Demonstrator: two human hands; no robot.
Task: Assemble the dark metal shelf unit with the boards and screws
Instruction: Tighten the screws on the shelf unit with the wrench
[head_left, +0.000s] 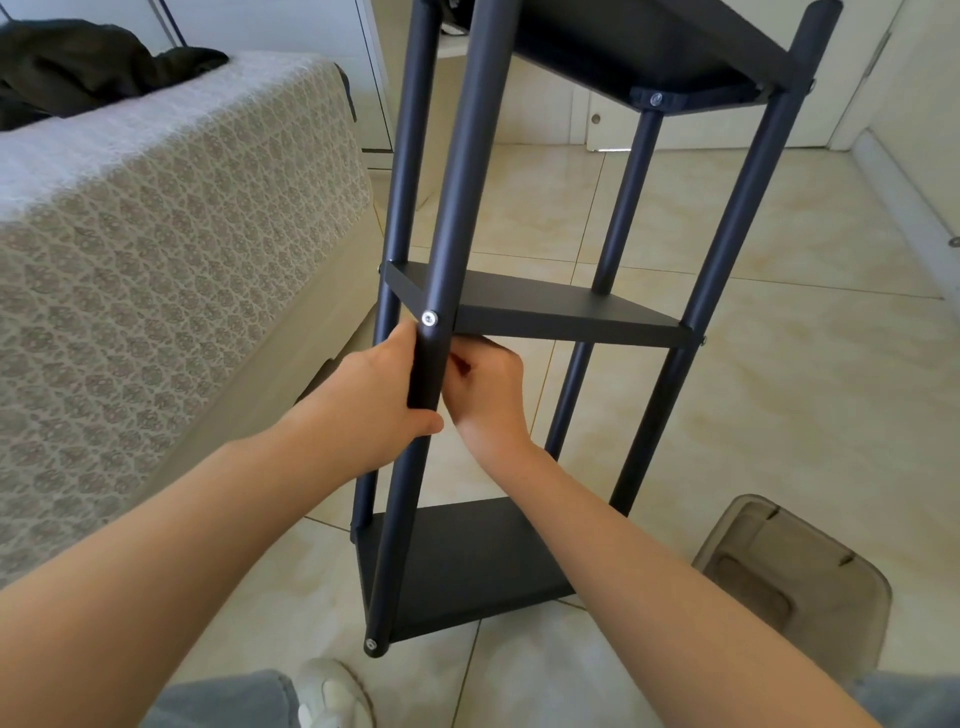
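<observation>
Shelf unit (545, 306) stands on floor (779, 364) beside bed (156, 234), leaning toward person. Left hand (384, 395) grips front post (457, 182) under middle-board screw (429, 318), likely steadying frame. Right hand (488, 384) curled behind post; whether holding anything, cannot tell.

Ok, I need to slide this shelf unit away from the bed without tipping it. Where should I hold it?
Probably the near post, just under the middle board, reaching from your side: it is round, bare and thin enough to wrap, as the left hand does now.
</observation>
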